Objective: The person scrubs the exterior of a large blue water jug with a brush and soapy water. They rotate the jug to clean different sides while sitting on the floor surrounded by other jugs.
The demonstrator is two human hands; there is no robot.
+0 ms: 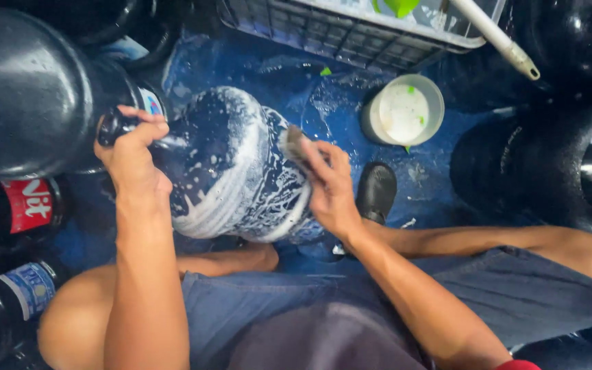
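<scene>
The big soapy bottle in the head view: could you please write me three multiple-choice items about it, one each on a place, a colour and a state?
1. Where does the white tub stand?
A. On the blue floor, beyond the right hand
B. Inside the grey crate
C. On the person's lap

2. What colour is the big bottle under its suds?
A. Red
B. Dark blue
C. Yellow

3. How is the bottle held?
A. It stands upright, untouched
B. It lies on its side, left hand on its neck
C. Both hands lift it overhead

Answers: 1 A, the tub sits on wet floor just short of the grey crate. 2 B, dark blue shows between the foam streaks. 3 B, the left grip wraps the neck while the right hand presses a scrubber to its side.
</scene>
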